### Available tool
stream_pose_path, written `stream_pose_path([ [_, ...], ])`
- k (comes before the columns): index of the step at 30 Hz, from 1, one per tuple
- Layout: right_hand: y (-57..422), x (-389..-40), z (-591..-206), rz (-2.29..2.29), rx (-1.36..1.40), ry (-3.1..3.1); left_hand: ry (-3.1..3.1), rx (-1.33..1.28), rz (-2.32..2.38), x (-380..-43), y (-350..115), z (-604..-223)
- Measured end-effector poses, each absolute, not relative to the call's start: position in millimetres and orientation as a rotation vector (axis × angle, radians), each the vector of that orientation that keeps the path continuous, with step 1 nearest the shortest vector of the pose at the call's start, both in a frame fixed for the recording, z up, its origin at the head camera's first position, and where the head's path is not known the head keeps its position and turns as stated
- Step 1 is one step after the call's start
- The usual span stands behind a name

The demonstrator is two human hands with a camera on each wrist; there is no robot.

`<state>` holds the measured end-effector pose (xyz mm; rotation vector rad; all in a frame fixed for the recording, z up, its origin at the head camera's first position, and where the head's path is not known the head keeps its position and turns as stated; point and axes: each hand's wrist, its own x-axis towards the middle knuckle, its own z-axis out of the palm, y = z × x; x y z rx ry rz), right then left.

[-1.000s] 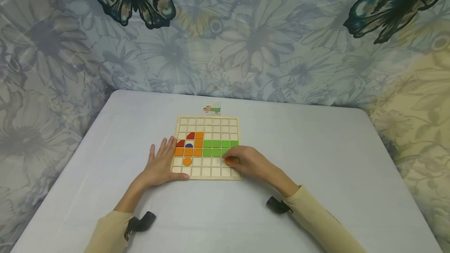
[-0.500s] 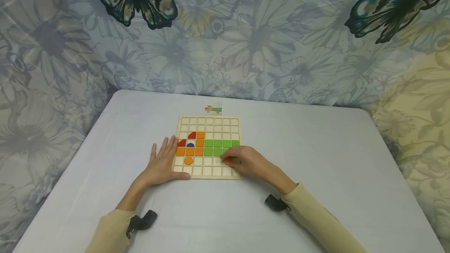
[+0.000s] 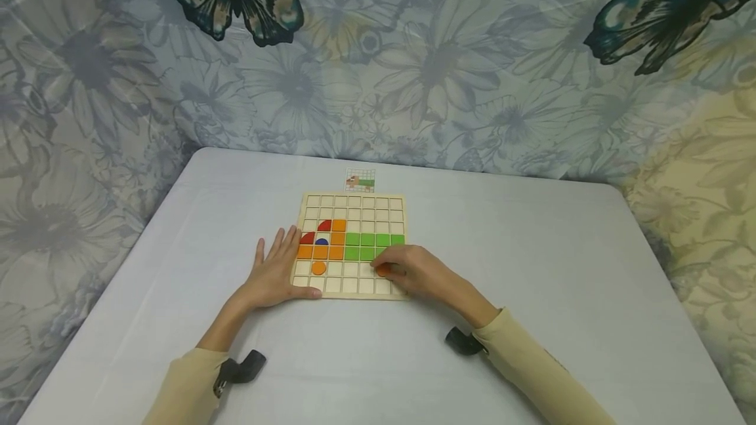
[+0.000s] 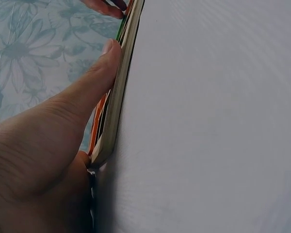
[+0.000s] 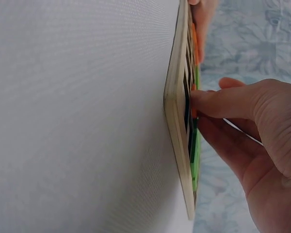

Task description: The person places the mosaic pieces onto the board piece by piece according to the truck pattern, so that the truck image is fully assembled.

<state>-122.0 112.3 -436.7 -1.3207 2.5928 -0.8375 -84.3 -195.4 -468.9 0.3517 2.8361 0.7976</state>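
A wooden grid board (image 3: 366,287) lies on the table under both hands. My left hand (image 3: 268,281) spreads along its left side, fingertips at the left edge and thumb (image 4: 104,63) on the front rim. At the board's lower right, my right hand (image 3: 420,272) pinches an orange disc (image 3: 382,270) between thumb and fingers, right at the grid and partly hidden. Another orange disc (image 3: 319,268) sits in a cell at lower left. Orange squares (image 3: 338,239), red quarter-round pieces (image 3: 308,239), a blue half-round piece (image 3: 321,241) and two rows of green squares (image 3: 367,240) fill cells in between.
A small pattern card (image 3: 360,180) lies just behind the board, showing a coloured figure on a grid. White cloth covers the table (image 3: 502,235). A patterned fabric backdrop (image 3: 437,71) with butterflies rises behind it. Black wrist cameras (image 3: 463,341) stick out below the sleeves.
The head view shifts slightly, carrying the board a little right in the picture. The right hand and its orange disc have moved slightly left over the board. The left hand keeps its place.
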Motion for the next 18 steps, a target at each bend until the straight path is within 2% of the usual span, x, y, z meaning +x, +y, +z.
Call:
stream_pose_path([
  [18,112.8,-117.5,-442.1,-0.89,-1.311,2.598,2.825,0.356,0.775,-83.5,-195.2,-470.0],
])
